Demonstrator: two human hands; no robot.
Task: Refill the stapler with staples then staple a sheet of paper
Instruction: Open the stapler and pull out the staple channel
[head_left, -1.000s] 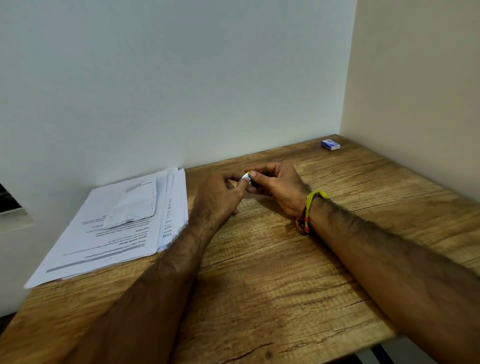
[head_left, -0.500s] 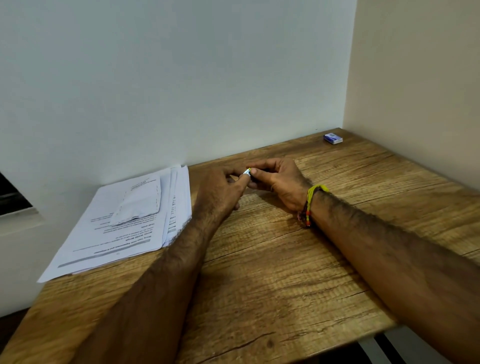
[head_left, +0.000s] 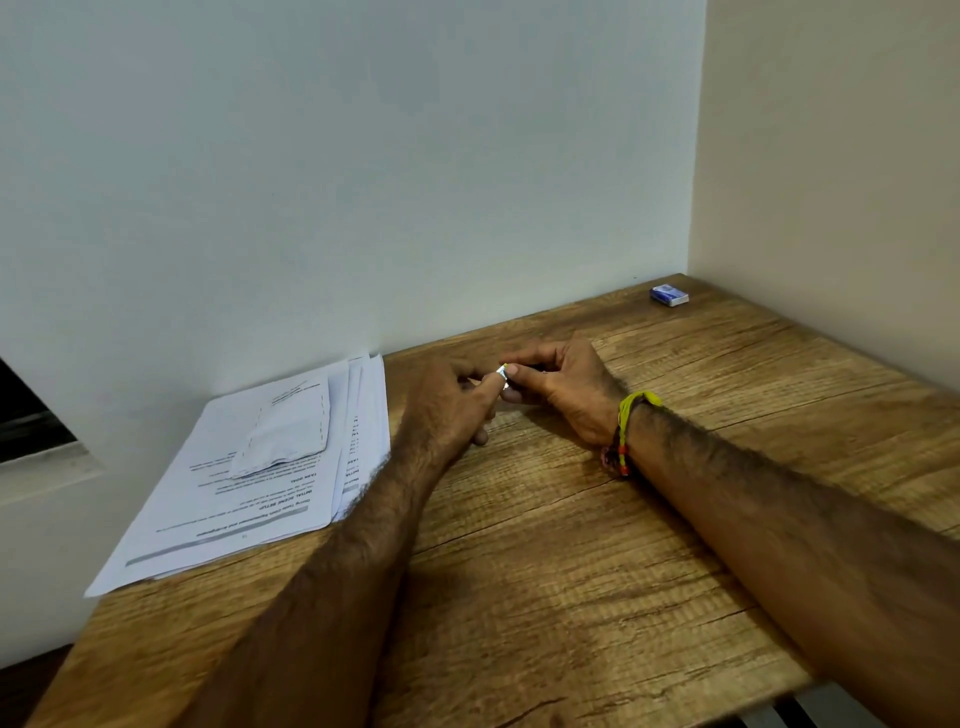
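Observation:
My right hand (head_left: 563, 387) curls round a small stapler (head_left: 502, 372) at the middle of the wooden table (head_left: 571, 571). Only a silvery tip with a yellow edge shows between the fingertips; the rest is hidden. My left hand (head_left: 447, 405) pinches that tip with thumb and forefinger. A stack of printed paper sheets (head_left: 249, 483) lies to the left against the wall. A small blue and white staple box (head_left: 669, 295) sits in the far right corner, well away from both hands.
A folded white slip (head_left: 288, 434) lies on top of the paper stack. White walls close the table in at the back and right. A yellow and red thread band (head_left: 626, 426) circles my right wrist. The table's front edge runs along the bottom right.
Both hands stay together at the same spot, still gripping the small stapler. Only the camera view has shifted slightly.

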